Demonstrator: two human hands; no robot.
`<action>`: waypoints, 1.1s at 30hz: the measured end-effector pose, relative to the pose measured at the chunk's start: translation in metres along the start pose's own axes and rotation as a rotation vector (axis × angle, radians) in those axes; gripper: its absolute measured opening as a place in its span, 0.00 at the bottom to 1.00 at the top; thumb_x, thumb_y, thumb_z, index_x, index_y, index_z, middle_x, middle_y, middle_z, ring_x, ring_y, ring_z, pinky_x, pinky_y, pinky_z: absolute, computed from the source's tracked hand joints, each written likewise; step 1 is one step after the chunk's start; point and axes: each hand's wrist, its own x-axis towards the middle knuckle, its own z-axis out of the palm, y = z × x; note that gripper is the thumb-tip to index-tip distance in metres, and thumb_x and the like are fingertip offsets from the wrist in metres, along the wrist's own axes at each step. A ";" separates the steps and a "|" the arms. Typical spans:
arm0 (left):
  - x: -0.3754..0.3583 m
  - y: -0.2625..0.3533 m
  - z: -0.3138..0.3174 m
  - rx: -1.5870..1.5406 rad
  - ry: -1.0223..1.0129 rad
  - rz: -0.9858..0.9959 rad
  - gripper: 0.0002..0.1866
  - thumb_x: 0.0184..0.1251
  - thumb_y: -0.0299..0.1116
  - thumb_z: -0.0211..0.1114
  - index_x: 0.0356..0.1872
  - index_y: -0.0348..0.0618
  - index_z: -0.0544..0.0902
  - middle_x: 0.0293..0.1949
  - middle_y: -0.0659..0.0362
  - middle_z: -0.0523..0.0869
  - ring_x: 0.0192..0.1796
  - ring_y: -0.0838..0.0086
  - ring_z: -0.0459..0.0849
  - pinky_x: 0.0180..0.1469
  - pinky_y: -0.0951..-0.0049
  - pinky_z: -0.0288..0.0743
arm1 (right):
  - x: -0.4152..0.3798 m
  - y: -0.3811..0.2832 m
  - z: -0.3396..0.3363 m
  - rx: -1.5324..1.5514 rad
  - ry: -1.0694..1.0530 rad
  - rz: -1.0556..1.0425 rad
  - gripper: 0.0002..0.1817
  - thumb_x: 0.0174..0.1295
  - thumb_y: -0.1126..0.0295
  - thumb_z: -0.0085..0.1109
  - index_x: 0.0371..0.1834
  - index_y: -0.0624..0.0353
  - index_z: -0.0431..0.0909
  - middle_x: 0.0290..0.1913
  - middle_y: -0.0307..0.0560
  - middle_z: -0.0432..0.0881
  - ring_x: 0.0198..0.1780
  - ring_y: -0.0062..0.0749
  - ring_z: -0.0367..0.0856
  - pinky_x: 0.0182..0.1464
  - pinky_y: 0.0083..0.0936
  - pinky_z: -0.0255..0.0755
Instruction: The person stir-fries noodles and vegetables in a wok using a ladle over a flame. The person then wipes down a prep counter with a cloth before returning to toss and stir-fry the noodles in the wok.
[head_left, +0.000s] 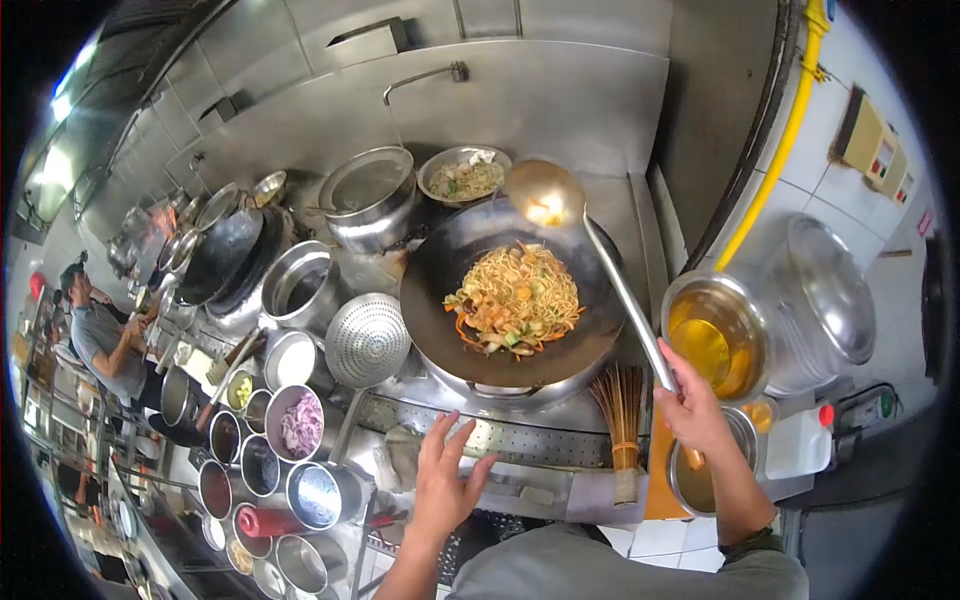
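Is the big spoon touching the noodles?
No, the right hand holds the ladle with its bowl apart from the noodles.

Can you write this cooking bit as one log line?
wok: noodles, vegetables | right hand: holding ladle, bowl near wok's far rim | left hand: open, empty

Plain grey shirt (570, 565), short right sleeve (768, 572), dark edge (752, 543).

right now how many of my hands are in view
2. Your right hand holds the ladle; your left hand is open, nearer you than the wok. Neither is hidden.
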 end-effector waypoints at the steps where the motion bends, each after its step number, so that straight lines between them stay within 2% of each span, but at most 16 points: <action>1: 0.002 -0.002 0.001 0.038 0.023 0.043 0.30 0.56 0.33 0.77 0.61 0.38 0.78 0.66 0.43 0.74 0.69 0.46 0.72 0.69 0.53 0.67 | -0.001 -0.002 0.002 -0.116 0.072 -0.129 0.36 0.70 0.74 0.57 0.80 0.50 0.56 0.43 0.44 0.81 0.26 0.31 0.80 0.30 0.32 0.78; 2: 0.010 -0.005 0.002 0.081 0.057 0.087 0.31 0.57 0.35 0.77 0.62 0.38 0.78 0.64 0.42 0.76 0.69 0.45 0.71 0.68 0.51 0.67 | -0.004 0.001 0.009 -0.127 0.063 -0.140 0.36 0.70 0.74 0.57 0.80 0.50 0.56 0.43 0.44 0.81 0.26 0.31 0.80 0.30 0.32 0.78; 4: 0.045 0.003 0.014 0.049 0.096 0.150 0.28 0.58 0.37 0.75 0.58 0.38 0.79 0.61 0.43 0.77 0.66 0.46 0.73 0.65 0.52 0.68 | -0.023 0.022 0.032 -0.712 0.386 -0.457 0.35 0.70 0.73 0.57 0.80 0.52 0.57 0.46 0.53 0.85 0.33 0.43 0.85 0.37 0.37 0.80; 5: 0.063 0.006 0.022 0.017 0.113 0.226 0.25 0.60 0.39 0.74 0.55 0.38 0.80 0.57 0.44 0.79 0.62 0.47 0.76 0.61 0.52 0.70 | -0.033 0.037 0.046 -0.721 0.383 -0.468 0.35 0.70 0.73 0.57 0.80 0.52 0.57 0.46 0.53 0.85 0.33 0.43 0.85 0.37 0.37 0.80; 7: 0.076 -0.014 0.058 0.109 -0.168 0.134 0.17 0.64 0.41 0.70 0.44 0.38 0.80 0.46 0.47 0.80 0.52 0.49 0.77 0.52 0.50 0.71 | -0.065 0.062 0.071 -0.575 0.134 0.021 0.35 0.69 0.71 0.57 0.79 0.51 0.58 0.44 0.61 0.86 0.36 0.50 0.88 0.38 0.38 0.80; 8: 0.072 -0.021 0.067 0.083 -0.175 0.140 0.17 0.64 0.41 0.70 0.44 0.38 0.80 0.46 0.47 0.80 0.52 0.49 0.77 0.52 0.50 0.71 | -0.069 0.046 0.075 -0.593 0.037 0.148 0.35 0.68 0.71 0.57 0.79 0.47 0.59 0.37 0.62 0.86 0.36 0.54 0.87 0.38 0.42 0.80; 13: 0.079 -0.024 0.058 -0.058 -0.079 0.209 0.12 0.66 0.37 0.68 0.34 0.37 0.80 0.36 0.48 0.79 0.43 0.50 0.76 0.46 0.51 0.70 | -0.090 0.067 0.091 -0.536 0.273 -0.153 0.36 0.66 0.73 0.55 0.78 0.44 0.58 0.37 0.66 0.84 0.37 0.65 0.84 0.40 0.48 0.77; 17: 0.080 -0.034 0.063 -0.109 -0.069 0.250 0.12 0.65 0.36 0.69 0.32 0.36 0.80 0.35 0.47 0.80 0.41 0.49 0.77 0.45 0.52 0.70 | -0.087 0.050 0.105 -0.672 0.166 0.133 0.35 0.66 0.75 0.54 0.77 0.45 0.58 0.42 0.70 0.84 0.37 0.64 0.84 0.41 0.48 0.77; 19: 0.080 -0.030 0.056 -0.102 -0.110 0.231 0.12 0.67 0.37 0.68 0.33 0.37 0.81 0.38 0.47 0.81 0.44 0.50 0.77 0.47 0.51 0.71 | -0.094 0.037 0.109 -0.616 0.236 0.122 0.36 0.65 0.75 0.55 0.78 0.45 0.58 0.39 0.68 0.84 0.35 0.63 0.84 0.41 0.49 0.77; 22: 0.082 -0.027 0.055 -0.117 -0.072 0.208 0.13 0.68 0.39 0.66 0.33 0.37 0.81 0.38 0.47 0.82 0.45 0.49 0.78 0.48 0.51 0.72 | -0.097 0.038 0.126 -0.540 0.351 0.018 0.39 0.63 0.76 0.58 0.78 0.45 0.58 0.40 0.67 0.84 0.37 0.63 0.84 0.43 0.49 0.77; 24: 0.078 -0.036 0.057 -0.150 -0.036 0.229 0.14 0.68 0.39 0.67 0.31 0.36 0.81 0.35 0.46 0.81 0.43 0.48 0.78 0.48 0.52 0.71 | -0.095 0.078 0.143 -0.741 0.541 -0.361 0.39 0.62 0.77 0.59 0.78 0.47 0.58 0.47 0.69 0.84 0.41 0.62 0.84 0.45 0.49 0.76; 25: 0.079 -0.040 0.062 -0.147 -0.048 0.248 0.15 0.69 0.39 0.66 0.31 0.36 0.81 0.35 0.46 0.82 0.43 0.48 0.78 0.48 0.52 0.72 | -0.097 0.086 0.141 -0.694 0.361 0.008 0.38 0.62 0.77 0.59 0.77 0.49 0.59 0.51 0.70 0.82 0.46 0.63 0.84 0.48 0.49 0.76; 29: 0.085 -0.048 0.062 -0.166 -0.042 0.257 0.15 0.70 0.40 0.65 0.31 0.35 0.81 0.35 0.45 0.82 0.44 0.48 0.78 0.50 0.52 0.72 | -0.102 0.009 0.132 -0.554 0.338 0.136 0.36 0.64 0.78 0.55 0.78 0.51 0.59 0.46 0.71 0.82 0.45 0.67 0.82 0.48 0.49 0.76; 30: 0.090 -0.049 0.061 -0.172 -0.035 0.258 0.15 0.70 0.40 0.65 0.31 0.35 0.81 0.35 0.45 0.82 0.44 0.48 0.78 0.50 0.52 0.72 | -0.104 0.018 0.134 -0.562 0.341 0.132 0.36 0.64 0.78 0.55 0.78 0.51 0.59 0.46 0.71 0.82 0.45 0.67 0.82 0.48 0.49 0.76; 32: 0.085 -0.051 0.062 -0.181 -0.042 0.290 0.16 0.69 0.40 0.65 0.31 0.35 0.81 0.35 0.45 0.82 0.43 0.48 0.78 0.50 0.52 0.72 | -0.118 0.049 0.143 -0.634 0.560 -0.229 0.37 0.64 0.77 0.55 0.78 0.48 0.59 0.44 0.69 0.83 0.41 0.67 0.83 0.44 0.49 0.76; 33: 0.087 -0.051 0.061 -0.176 -0.066 0.280 0.15 0.69 0.40 0.66 0.31 0.35 0.82 0.35 0.45 0.82 0.43 0.49 0.78 0.50 0.53 0.72 | -0.119 0.061 0.149 -0.650 0.560 -0.209 0.37 0.63 0.76 0.55 0.78 0.47 0.59 0.41 0.69 0.83 0.39 0.67 0.83 0.42 0.49 0.77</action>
